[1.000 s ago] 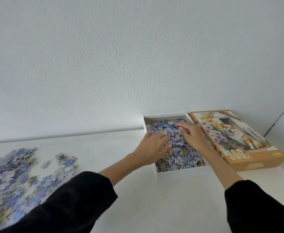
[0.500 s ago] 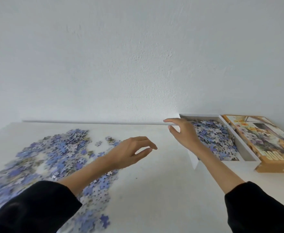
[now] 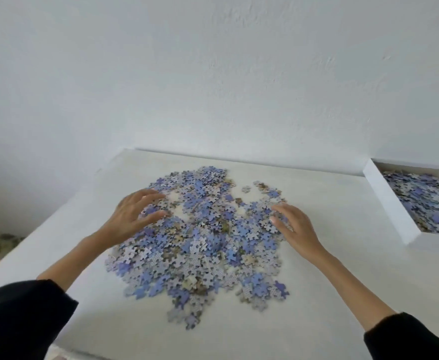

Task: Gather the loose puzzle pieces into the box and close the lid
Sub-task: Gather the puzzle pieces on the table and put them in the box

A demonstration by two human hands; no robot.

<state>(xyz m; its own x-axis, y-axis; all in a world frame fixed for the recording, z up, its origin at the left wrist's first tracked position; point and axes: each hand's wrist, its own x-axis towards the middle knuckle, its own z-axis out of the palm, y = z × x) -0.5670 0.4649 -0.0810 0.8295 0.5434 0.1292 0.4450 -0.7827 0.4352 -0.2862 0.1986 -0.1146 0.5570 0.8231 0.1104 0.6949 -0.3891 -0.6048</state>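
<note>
Half a second ago the right hand (image 3: 295,229) was at the near-left corner of the box (image 3: 387,203) and the left hand (image 3: 132,216) hung in the air short of the pile; now both hands lie on the loose puzzle pieces (image 3: 202,245), and the view has swung left, so the box sits cut off at the right edge and the printed lid is out of sight but for what may be a sliver of orange at the frame's edge.

There are 2 hands, 1 open white box already holding a layer of pieces, and 1 wide heap of loose pieces on the white surface (image 3: 330,294), far too many to count, mostly blue and grey.

The left hand rests palm down on the far-left edge of the heap, fingers (image 3: 152,193) spread and slightly curled, gripping nothing. The right hand rests on the right edge, palm turned inward, fingers (image 3: 280,209) held loosely together and extended toward the far side, also gripping nothing. Both forearms are bare below black sleeves (image 3: 18,320). The heap lies well left of the box.
</note>
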